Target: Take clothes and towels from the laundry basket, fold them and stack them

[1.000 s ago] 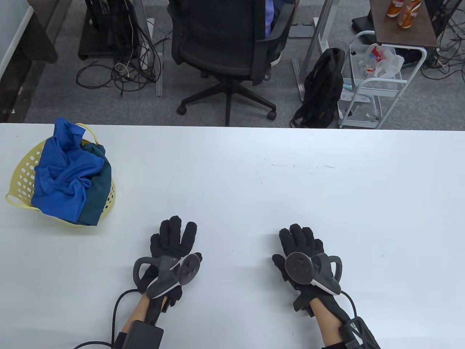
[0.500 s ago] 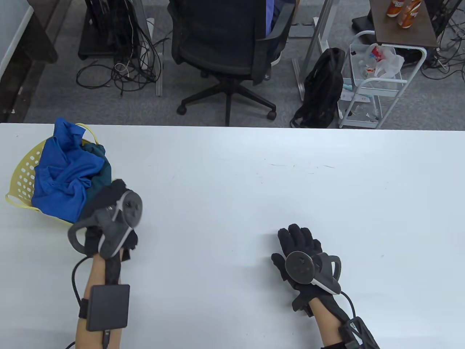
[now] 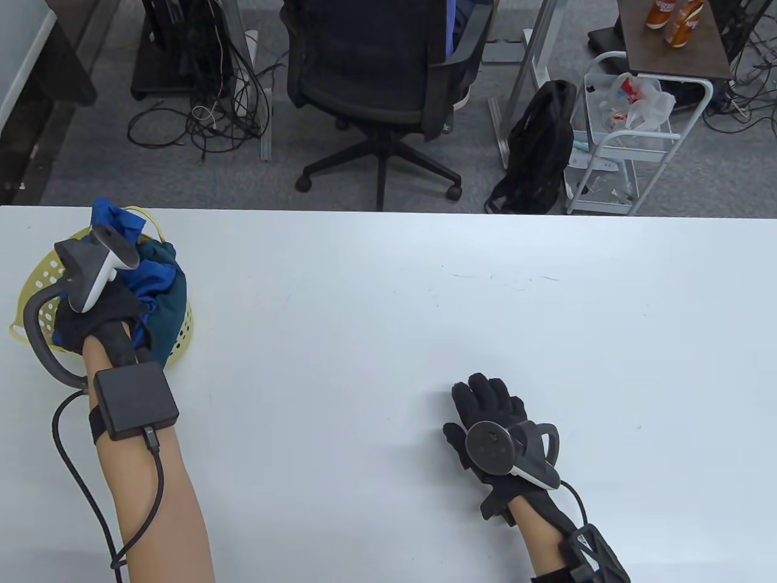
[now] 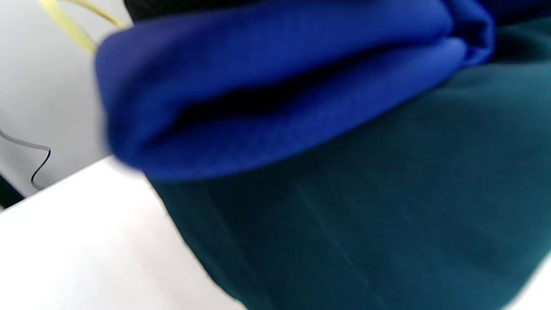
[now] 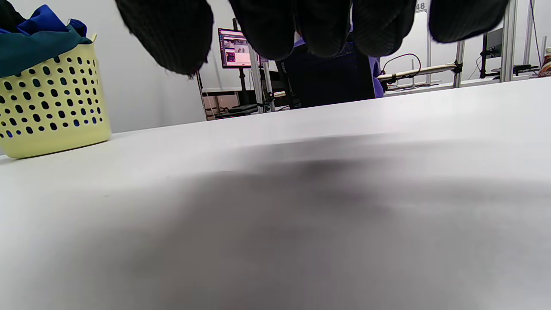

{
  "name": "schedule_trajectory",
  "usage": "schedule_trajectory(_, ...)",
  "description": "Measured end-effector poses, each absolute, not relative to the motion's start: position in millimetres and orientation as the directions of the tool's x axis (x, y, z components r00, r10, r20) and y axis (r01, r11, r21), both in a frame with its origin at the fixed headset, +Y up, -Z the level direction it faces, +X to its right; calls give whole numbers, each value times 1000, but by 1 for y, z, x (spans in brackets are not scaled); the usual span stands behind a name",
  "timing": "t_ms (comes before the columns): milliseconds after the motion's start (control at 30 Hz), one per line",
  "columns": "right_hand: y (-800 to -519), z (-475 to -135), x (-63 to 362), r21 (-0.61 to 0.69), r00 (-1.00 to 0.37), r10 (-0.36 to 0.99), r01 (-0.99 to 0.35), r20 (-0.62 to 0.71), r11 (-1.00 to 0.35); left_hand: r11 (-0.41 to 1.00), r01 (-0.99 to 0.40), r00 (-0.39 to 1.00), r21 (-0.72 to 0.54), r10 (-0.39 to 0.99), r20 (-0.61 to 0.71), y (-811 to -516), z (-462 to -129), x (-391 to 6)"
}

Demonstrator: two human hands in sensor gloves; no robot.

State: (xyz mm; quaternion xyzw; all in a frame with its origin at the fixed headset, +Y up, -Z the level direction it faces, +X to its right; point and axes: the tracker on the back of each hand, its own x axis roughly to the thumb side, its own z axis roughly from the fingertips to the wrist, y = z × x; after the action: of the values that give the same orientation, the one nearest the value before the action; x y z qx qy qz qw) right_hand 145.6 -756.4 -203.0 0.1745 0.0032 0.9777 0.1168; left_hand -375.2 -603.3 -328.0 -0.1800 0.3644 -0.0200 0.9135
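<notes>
Left grip (image 3: 97, 313): set down into the laundry basket (image 3: 37, 285), on top of the blue garment (image 3: 142, 276). The fingers are hidden under the tracker and the back of the glove, so whether cloth is pinched cannot be told. In the left wrist view only a blue fold (image 4: 275, 86) over teal cloth (image 4: 366, 206) is shown, blurred.

Right grip (image 3: 488, 404): laid flat on the table (image 3: 388, 316), well to the right of the basket, fingers straight, nothing held.

Task items: the blue garment and the teal garment (image 3: 170, 310) are both crumpled in the basket, the teal one hanging over the rim nearest the table's middle. Nothing is folded or stacked yet.

Risks, as judged:
- The two garments are tangled; both may be lifted together if only the blue one is pulled.
- The basket is light and unheld; it may be tipped or dragged by a sideways pull.
- The cable (image 3: 79, 486) on the left forearm may be snagged on the basket's handle.

Writing: no brand or label is readable on the basket or garments. Digits resembling "48" (image 5: 420, 6) are seen on a frame behind the basket in the right wrist view; the rest is cut off.
</notes>
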Motion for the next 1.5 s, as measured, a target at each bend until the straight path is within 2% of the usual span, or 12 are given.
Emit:
schedule_trajectory(133, -757, -203, 146, 48, -913, 234, -231, 335, -972, 977, -3, 701, -212, -149, -698, -593, -323, -367)
schedule_trajectory(267, -755, -204, 149, 36, -912, 249, -251, 326, -967, 964, 104, 685, 243, 108, -720, -551, -306, -345)
schedule_trajectory(367, -750, -208, 154, 55, -889, 343, -343, 304, -938, 733, -107, 828, 672, 440, -348, -485, -279, -303)
schedule_trajectory(467, -740, -211, 165, 51, -830, 486, -492, 274, -869, 505, -359, 886, 785, 449, 116, -435, -242, -243)
schedule_trajectory(600, -724, -213, 190, -12, -777, 588, -605, 224, -796, 546, -564, 820, 619, 456, 345, -435, -218, -176)
schedule_trajectory(767, -701, -207, 211, -115, -635, 737, -770, 231, -627, 775, -563, 823, 288, 494, 281, -538, -231, -114)
schedule_trajectory(933, -717, -208, 163, 408, -589, 776, -666, 226, -624, 587, -809, 536, -9, 745, 398, -628, -206, -88)
schedule_trajectory(1033, -728, -205, 148, 314, -601, 771, -705, 211, -636, 482, -873, 412, -74, 811, 416, -644, -187, -92)
schedule_trajectory(1167, -706, -200, 160, 208, -352, 909, -893, 224, -398, 599, -794, 596, 103, 735, 323, -656, -177, -133)
schedule_trajectory(1267, -684, -194, 159, 206, -232, 934, -934, 271, -292, 701, -707, 705, 90, 692, 157, -668, -181, -164)
schedule_trajectory(1367, -672, -192, 153, 162, -171, 933, -959, 318, -231, 696, -716, 687, -60, 717, 116, -678, -190, -177)
schedule_trajectory(1500, -688, -195, 136, 383, 230, 946, -915, 229, 129, 657, -588, 640, -471, 734, 225, -699, -203, -158)
